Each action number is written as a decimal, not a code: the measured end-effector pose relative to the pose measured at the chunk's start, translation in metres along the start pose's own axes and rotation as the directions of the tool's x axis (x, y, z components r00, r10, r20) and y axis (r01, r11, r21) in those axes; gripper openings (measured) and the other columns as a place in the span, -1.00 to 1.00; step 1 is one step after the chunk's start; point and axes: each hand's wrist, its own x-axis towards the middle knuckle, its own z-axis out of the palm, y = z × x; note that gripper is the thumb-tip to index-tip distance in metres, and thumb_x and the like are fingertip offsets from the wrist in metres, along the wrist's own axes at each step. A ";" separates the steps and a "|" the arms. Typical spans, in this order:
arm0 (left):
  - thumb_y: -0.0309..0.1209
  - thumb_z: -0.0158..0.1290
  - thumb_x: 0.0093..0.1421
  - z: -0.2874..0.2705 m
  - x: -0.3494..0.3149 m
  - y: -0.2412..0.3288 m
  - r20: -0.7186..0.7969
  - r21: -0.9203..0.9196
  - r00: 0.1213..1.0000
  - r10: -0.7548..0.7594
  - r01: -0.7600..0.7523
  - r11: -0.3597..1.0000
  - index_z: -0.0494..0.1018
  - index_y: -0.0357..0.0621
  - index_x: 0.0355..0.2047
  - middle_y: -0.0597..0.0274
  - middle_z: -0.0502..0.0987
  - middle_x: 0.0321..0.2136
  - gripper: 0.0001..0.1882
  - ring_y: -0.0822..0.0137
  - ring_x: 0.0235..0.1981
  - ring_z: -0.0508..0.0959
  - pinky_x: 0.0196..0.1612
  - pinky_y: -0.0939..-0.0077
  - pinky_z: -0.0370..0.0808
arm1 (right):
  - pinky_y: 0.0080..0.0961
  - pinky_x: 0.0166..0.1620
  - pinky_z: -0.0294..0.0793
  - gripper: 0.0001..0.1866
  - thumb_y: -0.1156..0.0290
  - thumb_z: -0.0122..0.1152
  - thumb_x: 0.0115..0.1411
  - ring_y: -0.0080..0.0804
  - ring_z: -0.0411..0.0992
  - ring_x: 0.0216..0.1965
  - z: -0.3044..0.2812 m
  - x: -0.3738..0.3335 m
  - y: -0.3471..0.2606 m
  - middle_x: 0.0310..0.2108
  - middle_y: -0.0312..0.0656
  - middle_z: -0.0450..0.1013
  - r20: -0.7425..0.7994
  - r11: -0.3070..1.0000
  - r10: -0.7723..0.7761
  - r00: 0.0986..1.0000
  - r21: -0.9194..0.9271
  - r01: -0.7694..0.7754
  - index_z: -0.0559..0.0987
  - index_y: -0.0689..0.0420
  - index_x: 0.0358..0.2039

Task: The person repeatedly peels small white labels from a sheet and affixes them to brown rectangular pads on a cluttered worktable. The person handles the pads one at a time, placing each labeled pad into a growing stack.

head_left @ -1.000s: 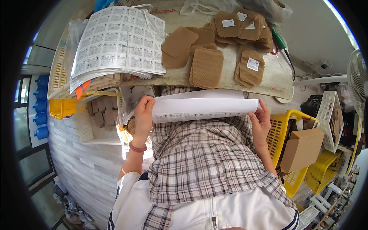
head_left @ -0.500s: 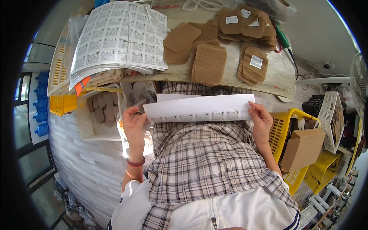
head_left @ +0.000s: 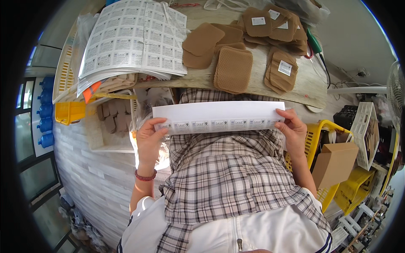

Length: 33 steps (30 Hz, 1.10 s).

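Over my lap I hold a label sheet (head_left: 219, 114), folded or curled so that a blank white strip shows above one row of printed labels. My left hand (head_left: 149, 134) pinches its left end between thumb and fingers. At the other end, my right hand (head_left: 292, 130) grips the right edge the same way. Beyond the sheet, on the table, lie stacks of brown textured rounded pads; the nearest pad stack (head_left: 233, 69) is unlabelled, while a pad (head_left: 282, 69) to its right bears a white label. A thick pile of label sheets (head_left: 130, 40) covers the table's left part.
The wooden table (head_left: 202, 82) has its front edge just past my lap. More labelled pads (head_left: 258, 23) and green-handled scissors or a similar tool (head_left: 313, 41) lie far right. A white crate (head_left: 114, 145) stands left; a yellow basket (head_left: 310, 141) with a cardboard box (head_left: 335, 164) stands right.
My left hand has closed on the left end of the label sheet, where its fingers were looser before. The sheet now lies straighter and spreads a little wider between both hands.
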 end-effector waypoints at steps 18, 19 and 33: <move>-0.71 0.21 0.13 0.000 -0.002 0.012 -0.110 0.375 0.993 -0.030 0.070 0.924 0.60 -0.35 -0.13 0.31 0.60 -0.32 -0.74 0.59 -0.34 0.50 -0.21 0.72 0.45 | -0.48 -0.25 0.47 -0.67 0.61 0.46 -0.01 -0.37 0.46 -0.33 0.002 0.012 -0.017 -0.38 -0.23 0.45 0.133 0.795 -0.218 0.967 -0.551 0.255 0.73 0.06 -0.18; -0.70 0.22 0.13 0.002 -0.002 0.010 -0.113 0.391 0.993 -0.020 0.063 0.918 0.61 -0.33 -0.18 0.36 0.58 -0.34 -0.77 0.60 -0.37 0.46 -0.24 0.73 0.42 | -0.47 -0.26 0.47 -0.70 0.61 0.46 -0.01 -0.35 0.46 -0.34 0.003 0.012 -0.017 -0.38 -0.22 0.45 0.138 0.780 -0.232 0.963 -0.565 0.269 0.72 0.08 -0.21; -0.61 0.08 0.09 0.043 0.013 0.032 0.437 0.896 0.850 0.296 -0.441 -0.058 0.56 -0.31 -0.18 0.03 0.54 -0.11 -0.74 0.01 -0.08 0.53 0.03 0.13 0.46 | -0.35 -0.32 0.46 -0.88 0.63 0.37 0.04 -0.14 0.48 -0.39 0.018 0.008 -0.010 -0.44 -0.11 0.49 0.157 0.725 -0.221 0.962 -0.633 0.270 0.58 0.20 -0.42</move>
